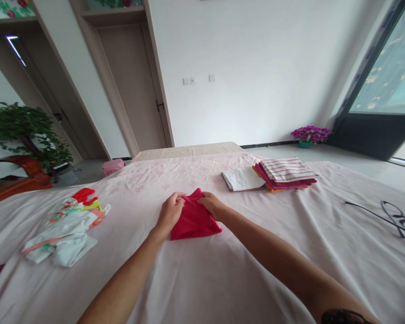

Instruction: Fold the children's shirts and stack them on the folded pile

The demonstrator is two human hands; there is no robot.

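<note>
A red piece of cloth (195,219), folded into a small rough rectangle, lies on the pale pink bedsheet (189,279) in front of me. My left hand (171,210) grips its far left side, fingers closed at the edge. On the opposite side my right hand (212,205) pinches the far right edge between thumb and fingers. The far edge between both hands is lifted a little into a peak, while the near edge rests flat. Whether the cloth is a garment cannot be told.
Folded clothes, a white one (245,178) and a striped one (286,169) on top, lie in stacks to the right. A crumpled clothes heap (65,234) lies left. Black-framed glasses (396,220) rest far right. Beyond the sheet stand a pink stool (112,167) and purple flowers (310,134).
</note>
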